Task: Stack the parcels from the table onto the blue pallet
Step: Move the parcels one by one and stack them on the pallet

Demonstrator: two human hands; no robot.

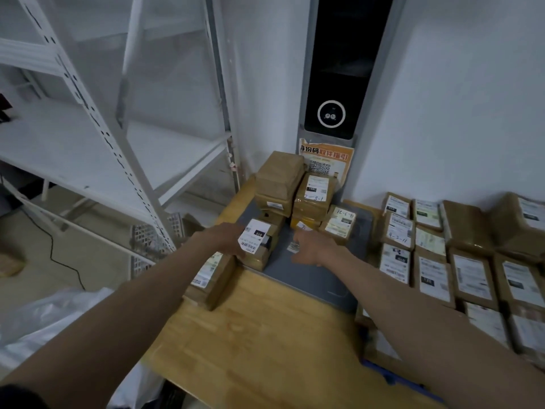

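Taped cardboard parcel [259, 242] in left hand [228, 236].

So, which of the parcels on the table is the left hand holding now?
The small brown parcel with the white label marked 010, on the gray mat. The left hand grips its left side; the other table parcels are untouched.

L hand [228, 236] grips parcel [259, 242] | R hand [312, 246] open on grey mat [318, 278]
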